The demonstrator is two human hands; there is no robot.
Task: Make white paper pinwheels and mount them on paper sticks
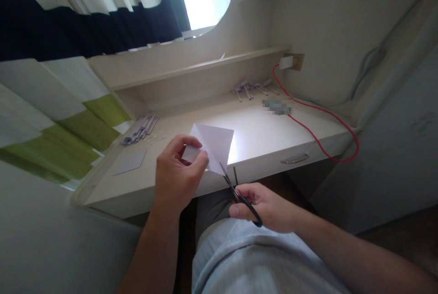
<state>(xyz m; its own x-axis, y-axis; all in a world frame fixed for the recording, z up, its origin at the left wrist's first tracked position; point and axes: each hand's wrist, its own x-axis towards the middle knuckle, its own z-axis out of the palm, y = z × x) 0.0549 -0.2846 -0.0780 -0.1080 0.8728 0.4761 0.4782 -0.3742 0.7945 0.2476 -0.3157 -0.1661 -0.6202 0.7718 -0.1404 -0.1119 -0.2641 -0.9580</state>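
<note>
A folded piece of white paper [217, 143] is pinched between the thumb and fingers of my left hand [179, 168], held up over the front edge of the desk. My right hand [263, 207] grips a pair of scissors [253, 212] by their black handles. The blades are parted and point up and away from me, with the lower corner of the paper between them or against them; I cannot tell exactly which. Part of the paper is hidden behind my left fingers.
On the desk [185, 116], rolled paper sticks [142, 127] lie at the left beside small scraps [155, 138] and a flat paper stack [130, 161]. More paper sticks [251, 88] lie at the back. A red cable [328, 112] loops from a white charger [286, 62] past a blurred object [276, 107].
</note>
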